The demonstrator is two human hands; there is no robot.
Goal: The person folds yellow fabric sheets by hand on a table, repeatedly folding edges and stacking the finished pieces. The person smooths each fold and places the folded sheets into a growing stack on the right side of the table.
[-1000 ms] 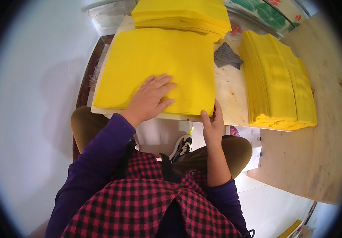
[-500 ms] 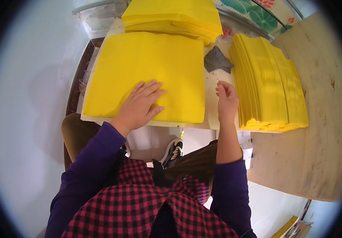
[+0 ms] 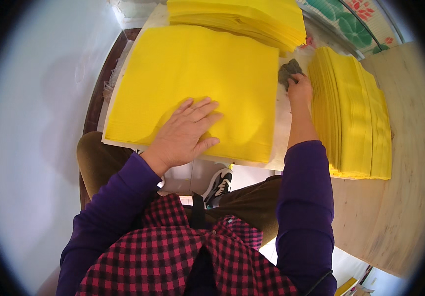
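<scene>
My left hand [image 3: 185,129] lies flat with its fingers spread on the front stack of yellow fabric-like sheets [image 3: 197,64]. To the right of that stack, my right hand [image 3: 299,90] pinches a small dark grey cloth [image 3: 288,70] with a jagged edge. The cloth looks bunched up at the fingertips, and the hand covers its near part. A taller stack of yellow sheets [image 3: 242,15] stands behind the front one. Another thick yellow stack [image 3: 348,113] stands just right of my right hand.
The stacks rest on a pale table top [image 3: 282,123], seen as a strip between them. A plywood board [image 3: 409,148] fills the right side. At the left is a white wall [image 3: 39,138]. A floral printed panel [image 3: 353,27] is at the far right.
My right hand has moved away from me onto the grey cloth and taken hold of it; the cloth is now bunched. My left hand stays flat on the sheets. The whole view has shifted slightly.
</scene>
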